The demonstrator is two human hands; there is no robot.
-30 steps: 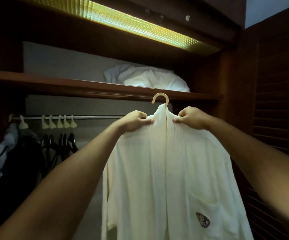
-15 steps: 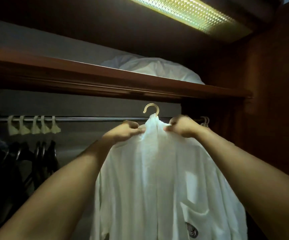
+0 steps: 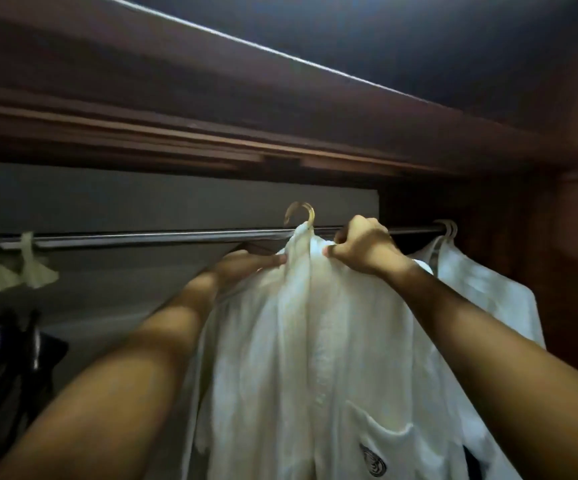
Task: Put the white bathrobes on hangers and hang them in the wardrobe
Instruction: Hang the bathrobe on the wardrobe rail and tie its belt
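Bathrobe [image 3: 315,341] collar gripped by both hands' fingers, hook [image 3: 301,214] above rail [image 3: 159,236] — second robe [image 3: 481,289] hanging right, empty hangers [image 3: 13,268] left

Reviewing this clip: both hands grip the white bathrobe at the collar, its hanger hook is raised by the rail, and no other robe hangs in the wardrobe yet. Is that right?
Not quite. The head view shows a second white robe already hanging on the rail at the far right. The rest holds: left hand and right hand grip the bathrobe at the collar, hanger hook raised by the rail.
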